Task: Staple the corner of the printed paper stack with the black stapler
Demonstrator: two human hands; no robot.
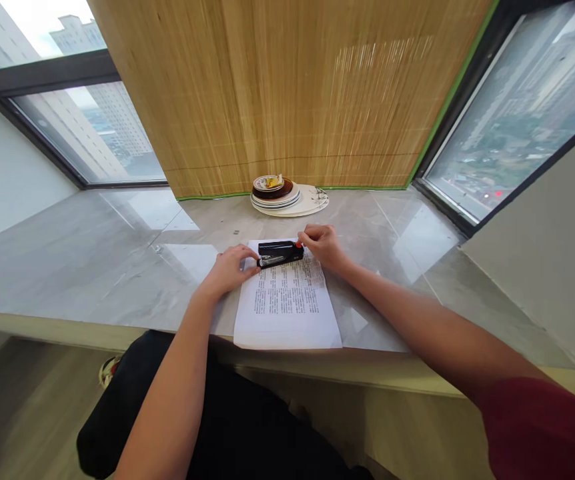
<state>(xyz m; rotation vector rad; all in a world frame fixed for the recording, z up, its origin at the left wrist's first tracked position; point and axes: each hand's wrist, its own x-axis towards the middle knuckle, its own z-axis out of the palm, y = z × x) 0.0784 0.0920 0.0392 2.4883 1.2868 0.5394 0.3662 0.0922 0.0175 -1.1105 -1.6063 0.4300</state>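
A black stapler (pixel 278 255) lies on its side or base across the upper part of a stack of printed paper (pixel 287 330); which of the two I cannot tell. My left hand (pixel 231 267) has thumb and fingers closed about the stapler's left end. At the opposite end, the fingers of my right hand (pixel 320 241) are pinched against a small red part (pixel 298 245). Whether that part belongs to the stapler or is separate does not show. Rows of print cover the sheet below the stapler, and its lower edge reaches the counter's front edge.
Beyond the paper, a pile of plates (pixel 275 195) stands on the grey marble-look counter (pixel 117 267), against a bamboo blind (pixel 287 100). Windows (pixel 512 127) flank the blind on both sides. My legs (pixel 247 427) are below the counter's front edge.
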